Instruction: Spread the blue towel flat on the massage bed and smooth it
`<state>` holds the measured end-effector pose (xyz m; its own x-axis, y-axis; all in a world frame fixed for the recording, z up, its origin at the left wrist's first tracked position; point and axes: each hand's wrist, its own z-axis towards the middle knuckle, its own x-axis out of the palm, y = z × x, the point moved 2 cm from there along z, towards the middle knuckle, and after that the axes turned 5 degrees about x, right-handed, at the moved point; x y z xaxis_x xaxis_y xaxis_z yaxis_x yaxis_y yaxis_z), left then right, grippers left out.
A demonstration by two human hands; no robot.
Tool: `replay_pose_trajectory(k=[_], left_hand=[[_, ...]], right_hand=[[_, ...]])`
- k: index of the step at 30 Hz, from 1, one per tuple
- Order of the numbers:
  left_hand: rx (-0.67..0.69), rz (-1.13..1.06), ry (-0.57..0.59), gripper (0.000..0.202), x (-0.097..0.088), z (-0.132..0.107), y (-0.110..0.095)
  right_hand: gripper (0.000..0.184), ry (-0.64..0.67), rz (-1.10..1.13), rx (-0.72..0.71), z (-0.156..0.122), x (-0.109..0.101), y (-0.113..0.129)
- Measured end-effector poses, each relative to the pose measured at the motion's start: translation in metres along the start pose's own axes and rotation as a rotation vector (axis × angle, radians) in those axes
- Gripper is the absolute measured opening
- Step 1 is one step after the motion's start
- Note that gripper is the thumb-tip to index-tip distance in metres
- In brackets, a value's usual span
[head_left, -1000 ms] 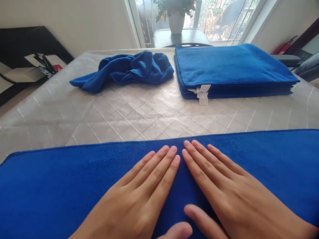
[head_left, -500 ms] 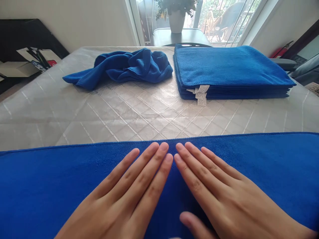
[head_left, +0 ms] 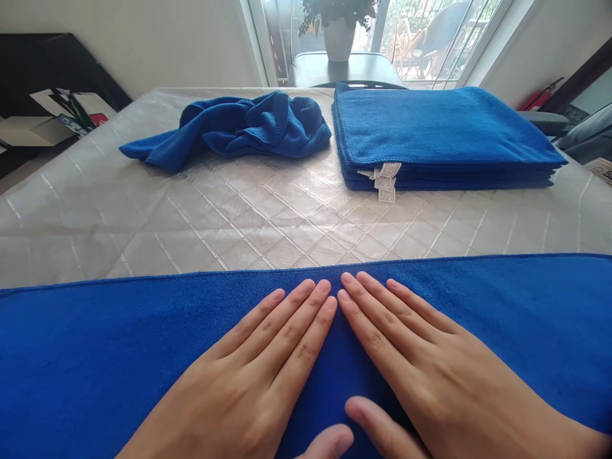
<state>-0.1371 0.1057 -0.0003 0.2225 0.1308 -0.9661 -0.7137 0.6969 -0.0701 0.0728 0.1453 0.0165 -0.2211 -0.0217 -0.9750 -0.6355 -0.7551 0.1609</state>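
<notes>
A blue towel lies spread flat across the near side of the table, running out of view at both sides and the bottom. My left hand rests palm down on it, fingers stretched out towards the towel's far edge. Beside it, my right hand lies flat on the same towel, its fingers angled in to nearly meet those of the left. Both thumbs show below, apart from the fingers. Neither hand grips anything.
A crumpled blue towel lies at the back left of the table. To its right is a stack of folded blue towels with white labels. A silvery quilted tablecloth covers the table. Behind stands a chair with a potted plant.
My left hand has slid slightly to the right, and its thumb now shows more. My right hand has barely moved. The towels lie as before.
</notes>
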Motion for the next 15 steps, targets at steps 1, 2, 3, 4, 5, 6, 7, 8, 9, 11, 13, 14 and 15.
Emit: replay_pose_trajectory(k=[1, 2, 3, 4, 5, 6, 7, 8, 9, 11, 13, 14, 15], left_hand=[[-0.007, -0.005, 0.000, 0.081, 0.000, 0.000, 0.000], [-0.014, -0.011, -0.001, 0.080, 0.001, 0.000, 0.000], [-0.018, -0.016, 0.000, 0.080, 0.001, -0.001, 0.000], [-0.020, -0.018, 0.003, 0.080, 0.001, -0.001, 0.000], [-0.020, -0.016, 0.003, 0.079, 0.001, -0.001, 0.000], [-0.022, -0.011, 0.002, 0.079, 0.001, -0.002, 0.001], [-0.026, -0.004, 0.002, 0.079, 0.000, -0.002, 0.002], [-0.031, 0.006, 0.001, 0.079, -0.001, -0.003, 0.003], [-0.036, 0.016, 0.004, 0.079, -0.001, -0.004, 0.004], [-0.046, 0.034, 0.012, 0.080, -0.003, -0.005, 0.007], [-0.058, 0.046, 0.019, 0.080, -0.004, -0.008, 0.010], [-0.069, 0.051, 0.024, 0.080, -0.005, -0.009, 0.012], [-0.083, 0.057, 0.031, 0.080, -0.006, -0.011, 0.014]], right_hand=[[0.063, -0.001, 0.001, 0.000, 0.000, 0.000, 0.000], [0.063, -0.001, 0.001, 0.000, 0.000, 0.000, 0.000], [0.064, 0.000, 0.001, 0.002, 0.000, 0.000, 0.000], [0.065, 0.001, -0.001, 0.005, 0.000, 0.001, 0.000], [0.065, 0.002, -0.004, 0.008, 0.000, 0.001, -0.001], [0.065, 0.004, -0.008, 0.012, -0.001, 0.001, -0.001], [0.064, 0.005, -0.013, 0.015, -0.001, 0.000, -0.001], [0.064, 0.006, -0.016, 0.018, -0.002, 0.000, -0.001], [0.063, 0.006, -0.020, 0.021, -0.002, 0.000, -0.002], [0.063, 0.004, -0.024, 0.026, -0.003, -0.001, -0.003], [0.064, -0.005, -0.028, 0.035, -0.004, -0.002, -0.006], [0.065, -0.011, -0.029, 0.040, -0.005, -0.002, -0.009], [0.066, -0.021, -0.029, 0.047, -0.006, -0.002, -0.012]])
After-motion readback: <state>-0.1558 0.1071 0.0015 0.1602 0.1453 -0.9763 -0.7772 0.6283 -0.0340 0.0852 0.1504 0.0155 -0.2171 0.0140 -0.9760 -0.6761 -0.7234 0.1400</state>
